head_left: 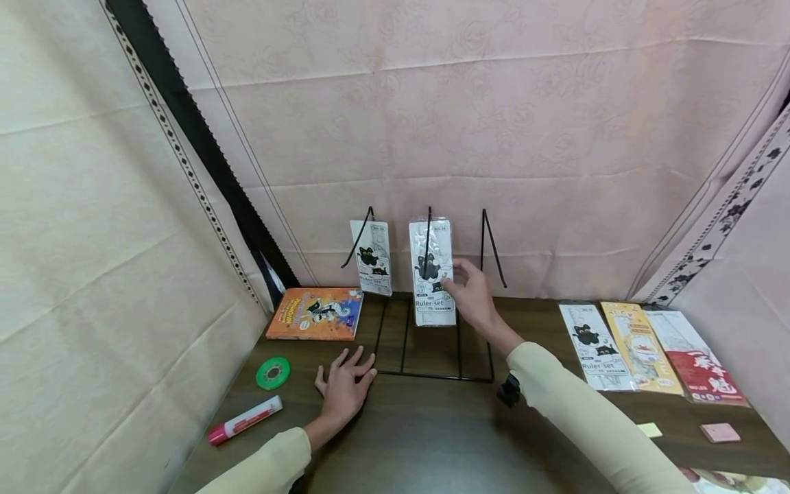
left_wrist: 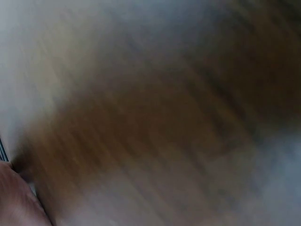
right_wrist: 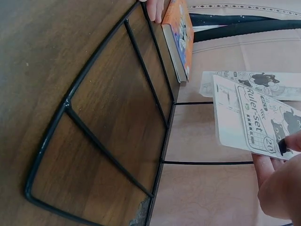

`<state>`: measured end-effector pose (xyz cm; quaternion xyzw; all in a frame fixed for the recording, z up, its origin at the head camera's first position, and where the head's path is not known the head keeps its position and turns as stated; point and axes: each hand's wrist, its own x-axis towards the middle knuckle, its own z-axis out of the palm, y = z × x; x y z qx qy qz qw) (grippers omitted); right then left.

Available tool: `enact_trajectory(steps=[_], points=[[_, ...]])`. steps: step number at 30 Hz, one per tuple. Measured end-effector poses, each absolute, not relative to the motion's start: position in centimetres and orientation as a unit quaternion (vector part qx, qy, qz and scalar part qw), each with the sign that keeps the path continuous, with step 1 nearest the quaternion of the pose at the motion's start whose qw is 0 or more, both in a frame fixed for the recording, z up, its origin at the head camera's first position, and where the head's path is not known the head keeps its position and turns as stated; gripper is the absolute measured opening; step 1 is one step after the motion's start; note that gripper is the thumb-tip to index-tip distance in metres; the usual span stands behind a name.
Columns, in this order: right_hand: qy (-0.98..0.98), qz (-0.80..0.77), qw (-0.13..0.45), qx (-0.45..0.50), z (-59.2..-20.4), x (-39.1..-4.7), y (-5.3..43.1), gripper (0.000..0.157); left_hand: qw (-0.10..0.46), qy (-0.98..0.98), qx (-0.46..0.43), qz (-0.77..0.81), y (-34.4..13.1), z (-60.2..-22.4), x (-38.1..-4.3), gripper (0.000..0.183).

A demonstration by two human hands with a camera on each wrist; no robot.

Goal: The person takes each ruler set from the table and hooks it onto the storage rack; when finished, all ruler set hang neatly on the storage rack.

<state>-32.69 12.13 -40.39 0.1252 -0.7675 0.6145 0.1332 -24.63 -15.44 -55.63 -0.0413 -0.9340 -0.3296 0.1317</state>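
Observation:
My right hand [head_left: 478, 302] pinches the lower right edge of a white ruler-set packet [head_left: 433, 305] with black cat drawings, thumb in front. This packet is at the middle hook [head_left: 428, 240] of a black wire rack [head_left: 426, 376], and the hook's wire crosses its front. A matching ruler-set packet [head_left: 373, 264] hangs on the left hook. In the right wrist view the held packet [right_wrist: 235, 117] tilts out before the other one. My left hand [head_left: 347, 387], fingers spread, rests at the rack's front left corner. The left wrist view is blurred.
An orange book [head_left: 316, 313] lies left of the rack, with a green tape roll [head_left: 273, 373] and a red-capped glue stick [head_left: 245, 420] nearer. At right lie a ruler-set packet [head_left: 596, 346], a yellow packet [head_left: 642, 348], a red-and-white packet [head_left: 703, 363] and a pink block [head_left: 720, 432].

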Motion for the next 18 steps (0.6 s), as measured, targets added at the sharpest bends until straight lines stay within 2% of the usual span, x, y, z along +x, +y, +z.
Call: enact_trajectory(steps=[10, 18], points=[[-0.767, 0.612, 0.151, 0.118, -43.5, -36.0, 12.1, 0.028, 0.127, -0.936, -0.039, -0.327, -15.5, -55.7, -24.6, 0.036], [-0.773, 0.609, 0.137, 0.113, -43.9, -37.2, 12.8, 0.029, 0.127, -0.935, -0.043, -0.328, -15.4, -55.7, -24.5, 0.036]])
